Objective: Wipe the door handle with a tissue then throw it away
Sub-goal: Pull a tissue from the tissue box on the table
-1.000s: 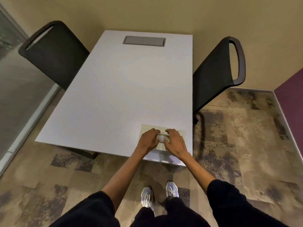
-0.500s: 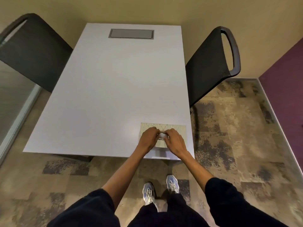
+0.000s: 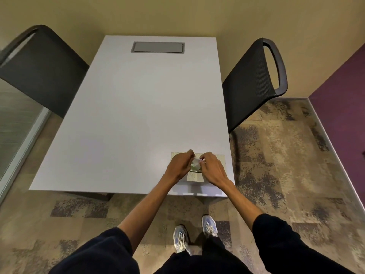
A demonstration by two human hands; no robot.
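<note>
A white table [image 3: 138,115] is seen from above, with a beige board [image 3: 215,158] laid flat at its near right corner. A curved metal door handle [image 3: 195,171] is fixed to the board and is largely hidden by two hands. The left hand [image 3: 178,165] is curled at the handle's left end, though what it grips cannot be told. A small white tissue [image 3: 196,162] is pinched in the fingertips of the right hand [image 3: 212,168], just above the handle, between the two hands. Black chairs are placed at the left [image 3: 39,76] and at the right [image 3: 254,80] of the table. A grey hatch [image 3: 158,47] is set into the far end. Pale sneakers [image 3: 180,240] are planted on patterned carpet [image 3: 286,165].
</note>
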